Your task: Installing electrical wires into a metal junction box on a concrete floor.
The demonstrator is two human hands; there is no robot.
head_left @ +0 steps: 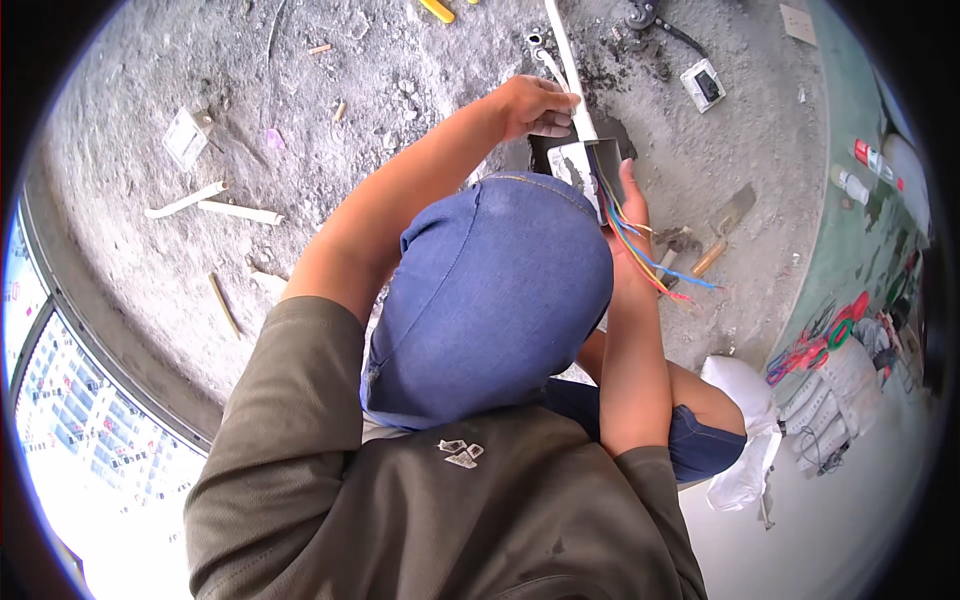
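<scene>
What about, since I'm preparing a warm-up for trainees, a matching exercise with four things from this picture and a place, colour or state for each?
Column one:
1. Left hand
2. Right hand
3. Wires
4. Trowel

Column two:
A. Blue, yellow and red
B. Lying on the rough ground, wooden handle showing
C. Beside the long white pipe
D. At the box, thumb outstretched

Pairs: 1-C, 2-D, 3-A, 4-B

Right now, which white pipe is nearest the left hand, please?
The long straight pipe at the left hand; its neighbour is curved, and two short pieces lie loose, farther left.
</scene>
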